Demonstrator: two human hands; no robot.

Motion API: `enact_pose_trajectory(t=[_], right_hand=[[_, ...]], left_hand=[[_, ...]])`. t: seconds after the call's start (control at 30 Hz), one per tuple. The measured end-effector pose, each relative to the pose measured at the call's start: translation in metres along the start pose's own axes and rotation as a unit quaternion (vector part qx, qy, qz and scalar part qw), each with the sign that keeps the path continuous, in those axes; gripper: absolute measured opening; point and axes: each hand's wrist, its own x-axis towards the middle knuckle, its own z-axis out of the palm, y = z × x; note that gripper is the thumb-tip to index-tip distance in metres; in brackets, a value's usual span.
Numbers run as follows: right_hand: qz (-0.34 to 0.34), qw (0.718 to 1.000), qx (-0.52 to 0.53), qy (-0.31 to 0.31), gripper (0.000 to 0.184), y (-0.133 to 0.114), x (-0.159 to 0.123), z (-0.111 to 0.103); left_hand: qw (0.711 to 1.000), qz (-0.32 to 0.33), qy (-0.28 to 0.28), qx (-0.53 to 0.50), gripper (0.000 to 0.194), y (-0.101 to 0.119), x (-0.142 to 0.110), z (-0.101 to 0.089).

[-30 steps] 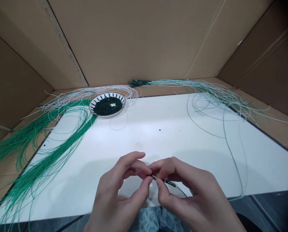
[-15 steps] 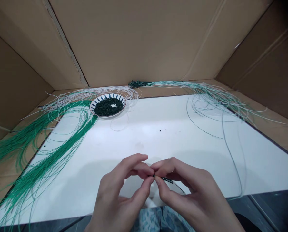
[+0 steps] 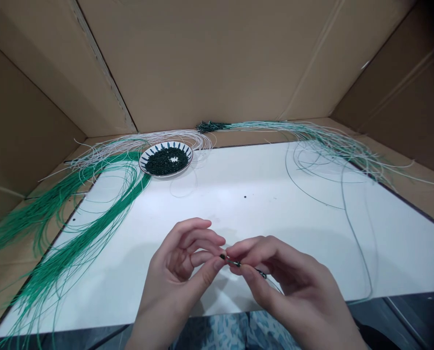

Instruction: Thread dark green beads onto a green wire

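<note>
Above the front of the white table (image 3: 217, 209), my two hands meet fingertip to fingertip. My left hand (image 3: 187, 277) pinches a small dark green-black bead (image 3: 222, 256) between thumb and forefinger, its other fingers curled loosely. Thumb and fingers of my right hand (image 3: 286, 277) grip a thin wire with dark beads (image 3: 235, 263) on it. The wire runs on past the right thumb, and its tail drops below that hand. Part of the beaded length is hidden by my right fingers.
A striped dish (image 3: 190, 163) holds many dark beads (image 3: 162, 163) at the back left. Green wires (image 3: 103, 221) and white wires (image 3: 129, 138) spread on the left. A beaded bundle (image 3: 213, 127) with long strands lies along the back to the right. Cardboard walls (image 3: 217, 63) surround the table.
My left fingers have opened out and shifted slightly up. A dark bead at the left fingertips and a short bit of wire now show between the hands. The view has shifted slightly.
</note>
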Motion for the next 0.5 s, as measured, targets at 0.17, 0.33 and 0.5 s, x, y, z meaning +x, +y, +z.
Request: enact_pose_trajectory(t=[0.17,0.33,0.5], right_hand=[[-0.018,1.0,-0.021,-0.001,0.012,0.0,0.0,-0.002],[-0.032,0.998,-0.042,-0.042,0.014,0.0,0.001,-0.004],[-0.015,0.999,-0.03,-0.018,0.014,-0.001,-0.001,-0.002]], left_hand=[[0.998,-0.003,0.049,-0.024,0.029,0.002,-0.004,0.01],[0.998,-0.001,0.061,-0.014,0.031,0.001,-0.004,0.012],[0.998,0.0,0.058,-0.026,0.034,0.0,-0.004,0.012]])
